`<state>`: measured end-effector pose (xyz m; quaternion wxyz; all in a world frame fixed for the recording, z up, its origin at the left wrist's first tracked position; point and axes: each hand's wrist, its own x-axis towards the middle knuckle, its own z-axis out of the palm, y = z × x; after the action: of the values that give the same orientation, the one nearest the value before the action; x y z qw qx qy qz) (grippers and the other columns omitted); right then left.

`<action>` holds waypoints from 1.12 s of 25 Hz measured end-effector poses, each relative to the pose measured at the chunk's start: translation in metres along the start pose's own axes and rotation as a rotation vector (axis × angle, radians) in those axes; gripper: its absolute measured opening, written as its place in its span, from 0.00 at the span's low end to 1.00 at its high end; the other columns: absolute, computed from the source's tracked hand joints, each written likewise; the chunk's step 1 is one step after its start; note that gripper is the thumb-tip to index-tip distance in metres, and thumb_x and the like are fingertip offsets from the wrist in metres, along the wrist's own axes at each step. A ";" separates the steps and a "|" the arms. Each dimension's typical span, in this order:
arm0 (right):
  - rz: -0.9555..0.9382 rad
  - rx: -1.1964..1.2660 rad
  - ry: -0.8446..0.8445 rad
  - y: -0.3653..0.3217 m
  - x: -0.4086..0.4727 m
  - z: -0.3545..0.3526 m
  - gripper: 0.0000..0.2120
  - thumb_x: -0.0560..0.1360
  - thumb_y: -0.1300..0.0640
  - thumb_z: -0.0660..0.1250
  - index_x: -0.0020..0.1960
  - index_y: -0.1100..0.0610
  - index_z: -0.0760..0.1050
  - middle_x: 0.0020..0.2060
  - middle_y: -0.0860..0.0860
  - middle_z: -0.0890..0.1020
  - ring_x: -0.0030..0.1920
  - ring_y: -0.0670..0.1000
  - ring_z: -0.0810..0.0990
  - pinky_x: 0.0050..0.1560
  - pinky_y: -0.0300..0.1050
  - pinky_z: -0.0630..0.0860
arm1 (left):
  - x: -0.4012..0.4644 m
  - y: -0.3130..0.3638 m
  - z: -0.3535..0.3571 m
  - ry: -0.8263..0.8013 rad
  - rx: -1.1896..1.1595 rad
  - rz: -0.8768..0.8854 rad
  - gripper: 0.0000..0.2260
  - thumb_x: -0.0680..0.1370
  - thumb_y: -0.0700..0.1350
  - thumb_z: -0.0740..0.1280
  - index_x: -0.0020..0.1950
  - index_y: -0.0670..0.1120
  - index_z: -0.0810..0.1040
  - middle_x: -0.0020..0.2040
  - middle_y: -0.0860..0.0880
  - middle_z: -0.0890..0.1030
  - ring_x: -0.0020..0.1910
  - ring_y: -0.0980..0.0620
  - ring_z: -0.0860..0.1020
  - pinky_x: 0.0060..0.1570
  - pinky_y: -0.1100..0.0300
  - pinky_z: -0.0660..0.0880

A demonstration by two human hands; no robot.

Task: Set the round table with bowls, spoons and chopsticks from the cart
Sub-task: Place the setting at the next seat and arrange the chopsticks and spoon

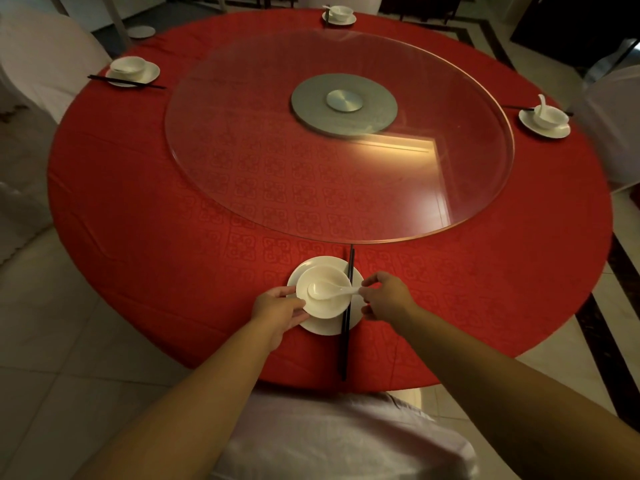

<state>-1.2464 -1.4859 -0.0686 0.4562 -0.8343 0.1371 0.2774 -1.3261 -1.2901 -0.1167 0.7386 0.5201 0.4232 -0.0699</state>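
On the near edge of the round table with its red cloth [173, 271] stands a white plate [323, 327] with a white bowl [325, 308] on it. A white spoon [323, 291] lies in the bowl, handle pointing right. My left hand [278, 308] grips the bowl's left rim. My right hand [386, 296] pinches the spoon's handle tip. Black chopsticks [347, 313] lie across the plate's right side, running toward me past the table edge.
Three other set places stand at the left [133, 71], far [339, 15] and right [545, 119] edges. A glass turntable [242, 150] on a grey hub [344, 103] fills the middle. White-covered chairs [41, 64] surround the table; one chair back [339, 445] is just below me.
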 end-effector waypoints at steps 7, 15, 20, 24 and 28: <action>-0.011 0.023 -0.008 0.001 0.009 -0.002 0.04 0.78 0.64 0.69 0.53 0.62 0.79 0.37 0.56 0.79 0.31 0.54 0.79 0.41 0.56 0.84 | 0.000 0.000 0.002 0.008 -0.014 -0.012 0.15 0.74 0.29 0.71 0.58 0.42 0.79 0.51 0.39 0.84 0.46 0.45 0.85 0.39 0.57 0.84; -0.030 0.097 0.161 0.019 0.010 -0.008 0.07 0.79 0.56 0.66 0.50 0.59 0.76 0.38 0.57 0.83 0.33 0.56 0.82 0.41 0.59 0.86 | 0.000 -0.002 0.001 -0.005 -0.043 -0.026 0.15 0.74 0.29 0.71 0.59 0.41 0.80 0.50 0.40 0.85 0.46 0.46 0.86 0.41 0.56 0.84; 0.177 0.195 0.008 0.059 -0.015 -0.004 0.04 0.77 0.65 0.68 0.45 0.64 0.79 0.34 0.59 0.80 0.30 0.53 0.79 0.30 0.46 0.82 | 0.000 -0.002 0.002 0.002 -0.045 -0.032 0.14 0.75 0.30 0.71 0.57 0.41 0.80 0.49 0.42 0.84 0.46 0.47 0.85 0.40 0.57 0.84; 0.251 0.167 -0.168 0.071 -0.029 0.010 0.09 0.73 0.66 0.75 0.49 0.70 0.81 0.34 0.61 0.79 0.29 0.53 0.76 0.29 0.44 0.79 | -0.001 -0.002 0.001 -0.006 -0.048 -0.034 0.14 0.75 0.30 0.71 0.58 0.41 0.80 0.50 0.42 0.84 0.47 0.47 0.85 0.43 0.55 0.85; 0.273 0.140 -0.257 0.069 -0.032 0.019 0.13 0.73 0.63 0.76 0.54 0.70 0.80 0.38 0.61 0.79 0.32 0.53 0.77 0.33 0.45 0.80 | 0.000 -0.002 0.001 -0.010 -0.050 -0.034 0.13 0.75 0.30 0.71 0.56 0.42 0.80 0.49 0.42 0.84 0.47 0.47 0.85 0.44 0.55 0.85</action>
<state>-1.3119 -1.5081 -0.1050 0.4853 -0.7319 0.2085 0.4306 -1.3267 -1.2919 -0.1181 0.7521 0.4941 0.4297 -0.0744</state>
